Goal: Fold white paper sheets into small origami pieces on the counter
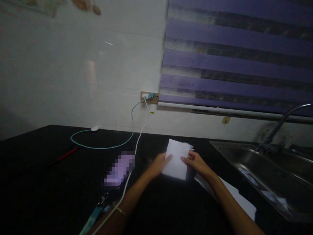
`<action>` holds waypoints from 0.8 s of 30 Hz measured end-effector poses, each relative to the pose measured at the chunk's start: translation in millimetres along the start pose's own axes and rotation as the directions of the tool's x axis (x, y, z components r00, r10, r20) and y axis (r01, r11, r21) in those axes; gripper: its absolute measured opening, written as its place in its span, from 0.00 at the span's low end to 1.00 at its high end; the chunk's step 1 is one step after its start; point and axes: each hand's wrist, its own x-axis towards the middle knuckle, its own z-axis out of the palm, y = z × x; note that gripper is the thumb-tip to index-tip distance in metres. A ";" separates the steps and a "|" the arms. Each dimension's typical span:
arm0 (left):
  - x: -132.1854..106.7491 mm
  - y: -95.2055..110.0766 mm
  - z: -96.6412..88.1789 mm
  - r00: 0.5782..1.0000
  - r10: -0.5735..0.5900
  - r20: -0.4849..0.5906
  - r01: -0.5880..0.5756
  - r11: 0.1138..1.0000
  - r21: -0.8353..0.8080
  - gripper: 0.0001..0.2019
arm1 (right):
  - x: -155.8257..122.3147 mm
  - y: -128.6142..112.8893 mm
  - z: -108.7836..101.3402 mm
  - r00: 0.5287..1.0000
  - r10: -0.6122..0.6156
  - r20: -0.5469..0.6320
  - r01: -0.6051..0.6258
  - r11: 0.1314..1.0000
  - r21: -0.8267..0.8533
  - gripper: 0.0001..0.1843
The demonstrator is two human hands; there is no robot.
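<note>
Both of my hands hold a white folded sheet of paper (176,159) just above the black countertop (49,182). My left hand (160,164) pinches its left edge with thumb and fingers closed on it. My right hand (195,162) grips the right edge, fingers curled over the paper. The paper's top corner points away from me. More white paper (241,199) lies flat on the counter under my right forearm.
A steel sink (264,173) with a tap (283,122) is at the right. A wall socket (149,97) feeds a teal cable (105,147) and a white cable (139,138) across the counter. A blurred purple object (119,169) and a lanyard (94,217) lie near my left arm.
</note>
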 end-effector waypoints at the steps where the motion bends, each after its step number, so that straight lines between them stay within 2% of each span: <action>1: -1.0 1.4 -2.2 0.999 0.012 0.044 -0.011 0.999 -0.030 0.24 | 0.6 1.0 0.2 1.000 0.000 0.004 0.000 0.999 0.037 0.26; 4: -4.5 5.5 -10.0 0.991 0.054 0.120 -0.046 0.996 -0.071 0.22 | 1.3 1.0 0.3 1.000 -0.004 -0.002 0.004 0.993 0.122 0.26; 9: -4.0 4.5 -17.9 0.997 0.003 0.073 0.000 0.999 -0.036 0.25 | 2.6 2.8 -0.3 0.995 -0.050 -0.090 0.053 0.998 0.035 0.22; 11: -2.2 4.8 -19.0 0.996 -0.085 0.023 0.087 0.991 -0.099 0.27 | 3.9 6.2 -1.4 0.990 -0.069 -0.122 0.070 0.998 0.001 0.19; 13: -1.6 8.0 -19.8 0.975 -0.218 0.030 0.219 0.950 -0.224 0.33 | 5.0 8.5 -2.2 0.988 -0.084 -0.130 0.083 0.996 -0.015 0.16; 16: -5.4 15.6 -20.8 0.935 -0.305 0.179 0.351 0.864 -0.362 0.37 | 4.3 5.6 -0.9 0.988 -0.151 -0.043 0.150 0.989 -0.017 0.13; 18: -10.6 19.4 -20.7 0.911 -0.292 0.293 0.388 0.848 -0.362 0.31 | 1.7 -0.4 2.4 0.977 -0.205 0.058 0.206 0.978 -0.023 0.12; 20: -16.1 21.6 -20.5 0.889 -0.268 0.372 0.396 0.858 -0.328 0.22 | -1.8 -6.9 7.1 0.971 -0.202 0.129 0.208 0.978 -0.032 0.13; 24: -24.5 27.3 -22.0 0.869 -0.314 0.382 0.418 0.880 -0.227 0.10 | -7.1 -12.8 17.1 0.974 -0.180 0.136 0.186 0.982 -0.026 0.15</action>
